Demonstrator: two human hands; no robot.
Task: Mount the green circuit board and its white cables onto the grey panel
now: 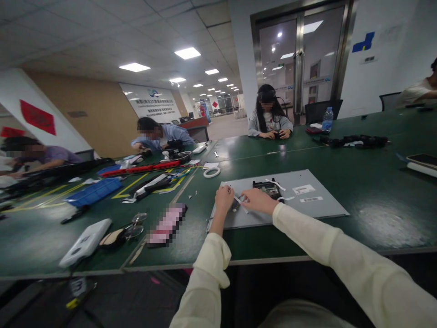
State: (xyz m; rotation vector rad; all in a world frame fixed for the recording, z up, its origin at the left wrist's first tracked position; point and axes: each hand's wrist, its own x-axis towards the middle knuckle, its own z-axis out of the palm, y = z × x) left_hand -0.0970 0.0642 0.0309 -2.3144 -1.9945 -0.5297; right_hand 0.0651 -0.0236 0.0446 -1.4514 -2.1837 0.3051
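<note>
Lying between left grip (224, 199), right grip (256, 199): white strip (243, 208), over grey panel (293, 212); holds unclear.

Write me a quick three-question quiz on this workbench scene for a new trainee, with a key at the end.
1. Multiple choice: What lies beneath the person's left hand?
A) a blue tray
B) a gray panel
C) a plastic bottle

2. True or false: The white ring lies on the green table, off the panel.

3. Short answer: Which hand is nearer the dark-framed part on the panel?

Key:
1. B
2. True
3. The right hand
</note>
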